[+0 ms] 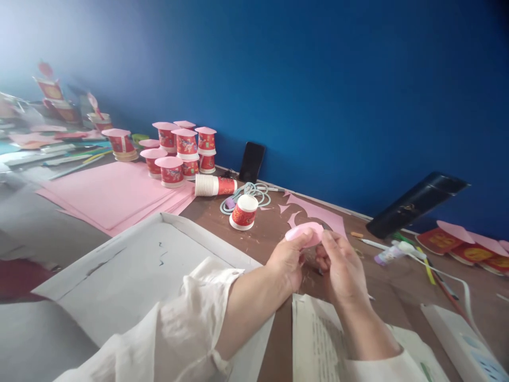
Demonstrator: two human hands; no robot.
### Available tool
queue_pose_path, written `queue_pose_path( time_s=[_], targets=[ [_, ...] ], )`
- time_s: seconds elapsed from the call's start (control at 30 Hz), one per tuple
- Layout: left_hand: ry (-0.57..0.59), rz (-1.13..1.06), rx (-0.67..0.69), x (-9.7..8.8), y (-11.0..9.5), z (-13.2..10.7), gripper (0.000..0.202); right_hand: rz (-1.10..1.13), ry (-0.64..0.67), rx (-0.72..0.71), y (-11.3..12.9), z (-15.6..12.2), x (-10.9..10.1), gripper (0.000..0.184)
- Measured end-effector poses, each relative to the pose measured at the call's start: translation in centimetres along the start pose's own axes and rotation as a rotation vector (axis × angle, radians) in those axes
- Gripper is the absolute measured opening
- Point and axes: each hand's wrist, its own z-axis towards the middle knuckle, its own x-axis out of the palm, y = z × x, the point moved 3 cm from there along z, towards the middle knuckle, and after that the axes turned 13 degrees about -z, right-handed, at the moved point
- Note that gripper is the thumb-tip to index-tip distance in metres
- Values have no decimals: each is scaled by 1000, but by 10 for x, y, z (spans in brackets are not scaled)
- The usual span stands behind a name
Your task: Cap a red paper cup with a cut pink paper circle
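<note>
Far off to the left of the hands, on the brown table (274,229): a spread of pink paper sheets (107,193), and behind it a cluster of red paper cups (178,151), upside down and capped with pink discs. Nearer, just left of the left forearm, a shallow white tray (131,265). Between that cluster and the hands, a stack of cups (212,185) on its side and one upturned cup (244,212) with no pink cap, beside a coiled cable (258,192) and a dark phone (252,162) leaned on the blue wall.

Then the left hand (288,260): closed, thumb and fingers pinched on the left edge of a pink paper piece (306,232), held clear of the table just above both hands. Touching it, the right hand (342,265): fingers curled, tips on the right edge of the same piece. Something reddish between the palms, too hidden to tell.

Step in hand, by the look: shaping or fitting the pink piece with both hands. Calls next for an even pinch on both sides, gentle enough not to crease the paper.

Just beyond the right hand, pink offcuts (318,211). Further right, a glue stick (387,255), a dark case (415,204) lying tilted, and red-and-pink card pieces (441,240).
</note>
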Motion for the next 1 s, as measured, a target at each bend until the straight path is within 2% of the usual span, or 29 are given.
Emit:
queue_pose_path(
  time_s=[0.1, 0.2, 0.33, 0.4, 0.53, 0.6, 0.7, 0.77, 0.83, 0.87, 0.93, 1.0],
  targets=[
    [70, 3, 4, 1, 4, -2, 18, 124, 36, 107, 3, -2, 6, 36],
    [138, -34, -40, 4, 5, -6, 27, 198, -6, 143, 5, -1, 5, 36],
    [91, -67, -211, 4, 7, -8, 32, 244, -86, 197, 7, 4, -6, 36],
    [92, -65, -240, 3, 6, -6, 30, 265, -96, 225, 7, 5, -9, 37],
    [221, -73, -141, 4, 4, -2, 23, 243, -20, 234, 3, 0, -2, 38],
    [216, -71, -99, 4, 3, -1, 18, 182, 37, 194, 0, -1, 1, 38],
    [103, -66, -52, 4, -2, 2, 14, -20, 31, 139, -6, 10, -14, 43],
    [21, -82, 7, 3, -9, 4, 19, -262, -173, 91, -9, 24, -44, 47],
    [-9, -104, 42, 2, -14, 7, 24, -529, -419, 48, -11, 36, -78, 45],
    [-3, -115, 54, 2, -16, 9, 24, -683, -473, 32, -13, 42, -90, 39],
    [11, -122, 60, 1, -17, 12, 25, -936, -402, -9, -20, 50, -102, 31],
    [28, -113, 56, -1, -17, 15, 26, -1099, -202, -42, -33, 55, -99, 29]
  ],
)
